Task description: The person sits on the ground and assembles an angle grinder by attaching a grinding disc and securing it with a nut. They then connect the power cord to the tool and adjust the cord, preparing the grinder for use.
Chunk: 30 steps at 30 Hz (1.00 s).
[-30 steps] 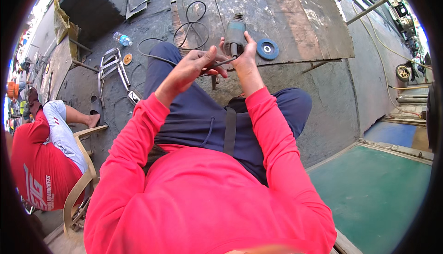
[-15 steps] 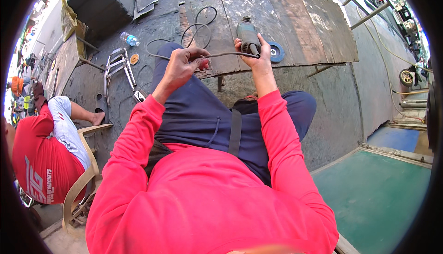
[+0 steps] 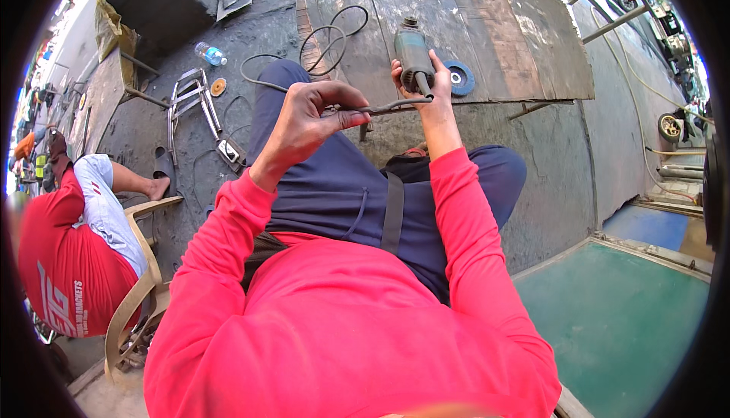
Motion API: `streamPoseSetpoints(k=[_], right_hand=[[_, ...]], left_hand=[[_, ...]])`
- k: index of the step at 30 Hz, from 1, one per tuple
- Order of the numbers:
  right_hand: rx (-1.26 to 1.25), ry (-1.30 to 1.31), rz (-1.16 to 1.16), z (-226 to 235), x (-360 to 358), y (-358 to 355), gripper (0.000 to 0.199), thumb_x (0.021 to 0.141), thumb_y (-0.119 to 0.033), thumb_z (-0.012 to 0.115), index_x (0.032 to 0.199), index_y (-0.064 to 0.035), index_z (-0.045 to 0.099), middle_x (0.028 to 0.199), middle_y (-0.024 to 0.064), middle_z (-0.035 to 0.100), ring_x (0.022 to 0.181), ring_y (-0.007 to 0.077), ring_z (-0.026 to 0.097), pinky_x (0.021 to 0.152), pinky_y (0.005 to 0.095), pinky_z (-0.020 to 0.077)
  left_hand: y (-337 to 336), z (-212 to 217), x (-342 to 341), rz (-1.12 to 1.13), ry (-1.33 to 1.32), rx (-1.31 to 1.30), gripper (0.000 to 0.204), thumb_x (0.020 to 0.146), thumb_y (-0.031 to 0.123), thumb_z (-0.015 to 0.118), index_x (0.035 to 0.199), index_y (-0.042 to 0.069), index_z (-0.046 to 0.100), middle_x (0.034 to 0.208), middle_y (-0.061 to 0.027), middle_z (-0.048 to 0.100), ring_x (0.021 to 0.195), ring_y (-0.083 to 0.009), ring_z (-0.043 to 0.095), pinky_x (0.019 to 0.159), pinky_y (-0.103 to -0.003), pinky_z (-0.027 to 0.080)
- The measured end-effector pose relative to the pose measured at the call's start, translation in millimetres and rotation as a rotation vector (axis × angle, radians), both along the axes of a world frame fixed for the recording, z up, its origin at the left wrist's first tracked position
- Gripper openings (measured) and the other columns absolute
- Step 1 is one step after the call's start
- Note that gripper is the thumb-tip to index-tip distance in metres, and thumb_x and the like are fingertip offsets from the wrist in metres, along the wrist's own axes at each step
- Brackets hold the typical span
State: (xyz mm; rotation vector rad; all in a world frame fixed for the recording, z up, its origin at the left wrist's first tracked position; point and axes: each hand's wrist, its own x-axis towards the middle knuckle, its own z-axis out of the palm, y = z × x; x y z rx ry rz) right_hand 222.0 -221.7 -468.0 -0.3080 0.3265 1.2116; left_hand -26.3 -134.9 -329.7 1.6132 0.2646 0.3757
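Observation:
My right hand (image 3: 428, 87) is wrapped round the cord end of a grey-green angle grinder (image 3: 413, 49), which stands with its far end up over a wooden board. From its near end comes a dark power cord (image 3: 397, 105). My left hand (image 3: 315, 120) pinches this cord between thumb and fingers, a short way left of the grinder. Further along, the cord loops over the board's left part. A blue flap disc (image 3: 458, 78) lies beside my right hand; whether it touches the grinder I cannot tell.
The worn wooden board (image 3: 487, 45) forms a low table before my knees. On the floor to the left are a metal frame (image 3: 199, 102), an orange disc (image 3: 219, 87) and a plastic bottle (image 3: 211, 54). A person in red (image 3: 80, 258) sits on a chair at left. A green panel (image 3: 616, 319) lies at right.
My left hand has moved right and slightly nearer along the cord, closer to the grinder. The grinder and my right hand have shifted slightly to the right.

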Motion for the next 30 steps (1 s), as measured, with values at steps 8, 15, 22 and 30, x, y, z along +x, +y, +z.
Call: streamPoseSetpoints(k=[8, 15, 22, 30], right_hand=[[-0.006, 0.057, 0.017, 0.2, 0.4, 1.4, 0.070, 0.093, -0.047, 0.050, 0.131, 0.0106, 0.032, 0.107, 0.0271, 0.047, 0.089, 0.0327, 0.052, 0.072, 0.0431, 0.0512], [0.034, -0.065, 0.018, -5.7, 0.8, -0.8, 0.072, 0.093, -0.048, 0.050, 0.130, 0.0113, 0.035, 0.107, 0.0262, 0.048, 0.086, 0.0323, 0.054, 0.072, 0.0417, 0.0514], [-0.012, 0.006, 0.037, 0.4, -2.8, 2.2, 0.076, 0.090, -0.051, 0.055, 0.126, 0.0126, 0.036, 0.105, 0.0241, 0.049, 0.085, 0.0303, 0.055, 0.072, 0.0393, 0.0517], [-0.036, 0.071, 0.031, 2.1, 0.5, 0.3, 0.077, 0.091, -0.051, 0.053, 0.127, 0.0139, 0.033, 0.107, 0.0240, 0.048, 0.086, 0.0296, 0.055, 0.071, 0.0387, 0.0520]], left_hand=[[-9.8, 5.5, 2.9, -0.055, -0.037, -0.114, 0.016, 0.079, -0.003, 0.075, 0.093, -0.005, 0.069, 0.087, -0.0069, 0.069, 0.085, -0.0116, 0.065, 0.079, -0.025, 0.052], [-12.2, 0.8, 2.6, -0.011, -0.018, -0.190, 0.015, 0.082, 0.002, 0.073, 0.095, -0.003, 0.066, 0.086, -0.0070, 0.067, 0.083, -0.0136, 0.067, 0.077, -0.027, 0.055], [-6.5, 22.0, 6.0, -0.165, 0.200, 0.336, 0.026, 0.089, 0.023, 0.069, 0.092, -0.003, 0.069, 0.062, -0.0080, 0.061, 0.058, -0.0065, 0.054, 0.053, -0.026, 0.044], [5.1, 2.8, 7.6, -0.210, 0.300, -0.085, 0.034, 0.092, 0.028, 0.068, 0.084, -0.005, 0.068, 0.067, -0.0047, 0.065, 0.063, -0.0102, 0.062, 0.059, -0.024, 0.047]])
